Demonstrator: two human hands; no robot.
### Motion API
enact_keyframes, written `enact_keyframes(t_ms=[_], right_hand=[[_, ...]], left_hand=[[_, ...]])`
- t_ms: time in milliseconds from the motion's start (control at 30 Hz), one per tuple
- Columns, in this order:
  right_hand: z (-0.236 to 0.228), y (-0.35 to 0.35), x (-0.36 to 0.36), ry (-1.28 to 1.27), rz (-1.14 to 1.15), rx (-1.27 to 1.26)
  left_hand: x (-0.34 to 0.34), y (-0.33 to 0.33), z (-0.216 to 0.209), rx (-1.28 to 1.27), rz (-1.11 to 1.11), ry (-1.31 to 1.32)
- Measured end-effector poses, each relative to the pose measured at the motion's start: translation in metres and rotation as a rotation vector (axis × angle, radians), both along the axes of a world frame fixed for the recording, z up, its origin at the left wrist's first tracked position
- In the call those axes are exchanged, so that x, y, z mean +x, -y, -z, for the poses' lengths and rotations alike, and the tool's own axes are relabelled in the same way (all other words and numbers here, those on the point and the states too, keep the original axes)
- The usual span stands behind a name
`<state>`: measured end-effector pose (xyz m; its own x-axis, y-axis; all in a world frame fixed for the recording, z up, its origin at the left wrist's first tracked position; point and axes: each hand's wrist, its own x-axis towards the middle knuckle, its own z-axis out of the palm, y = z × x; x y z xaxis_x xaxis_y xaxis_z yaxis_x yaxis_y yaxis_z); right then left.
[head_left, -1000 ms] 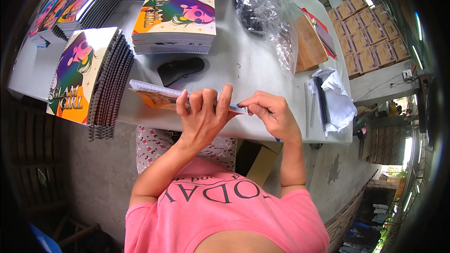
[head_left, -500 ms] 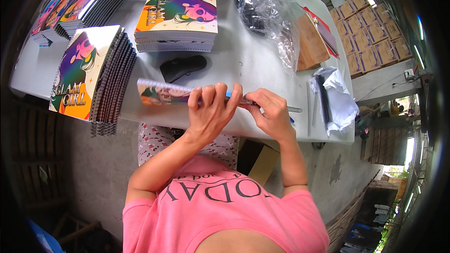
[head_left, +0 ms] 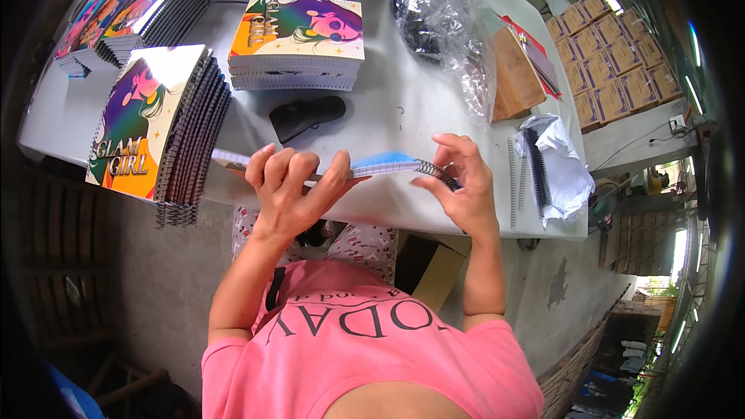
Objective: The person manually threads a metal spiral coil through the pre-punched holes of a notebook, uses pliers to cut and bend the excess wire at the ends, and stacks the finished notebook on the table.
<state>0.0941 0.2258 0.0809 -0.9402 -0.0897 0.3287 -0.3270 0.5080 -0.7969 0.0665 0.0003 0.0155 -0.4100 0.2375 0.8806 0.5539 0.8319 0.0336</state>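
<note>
A thin notebook (head_left: 380,169) with lined pages and a blue sheet is held edge-up over the front of the table. My left hand (head_left: 293,190) is closed around its middle, fingers over the upper edge. From the notebook's right end sticks a dark spiral binding coil (head_left: 436,171), slightly bent. My right hand (head_left: 469,190) curls thumb and fingers around that coil, the fingertips somewhat spread; their exact contact is partly hidden. A black curved tool or holder (head_left: 308,118) lies just beyond the notebook.
Spiral-bound notebooks (head_left: 140,128) are stacked at left; another notebook stack (head_left: 299,35) stands ahead, more behind. To the right are loose coils (head_left: 516,178), crumpled white paper (head_left: 563,163), a wooden block (head_left: 516,77) and a clear plastic bag (head_left: 442,31). Cartons (head_left: 613,58) are piled beyond the table (head_left: 372,209).
My left hand has slid left and downward with the notebook. The right hand has loosened from a tight pinch at its end, and more of the coil now shows.
</note>
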Motion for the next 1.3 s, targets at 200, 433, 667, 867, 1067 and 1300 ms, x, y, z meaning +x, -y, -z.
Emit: enact_keyframes(t_ms=[200, 433, 667, 867, 1067, 1300], right_hand=[[0.007, -0.024, -0.009, 0.005, -0.191, 0.265], [0.002, -0.004, -0.005, -0.014, -0.192, 0.098], [-0.023, -0.013, -0.046, 0.088, -0.410, 0.431], [0.060, 0.045, -0.121, -0.276, -0.558, 0.571], [0.088, 0.040, -0.126, -0.207, -0.293, 0.321], [0.029, -0.010, -0.045, 0.167, -0.793, -0.585]], left_hand=[[0.007, -0.011, -0.001, -0.023, -0.118, 0.093], [-0.005, -0.014, -0.002, -0.019, -0.061, 0.139], [-0.004, 0.005, 0.005, 0.036, 0.171, 0.036], [0.010, 0.004, 0.015, 0.084, 0.127, 0.048], [0.018, -0.013, -0.002, 0.166, 0.084, 0.227], [0.017, -0.016, -0.009, 0.301, 0.108, 0.287]])
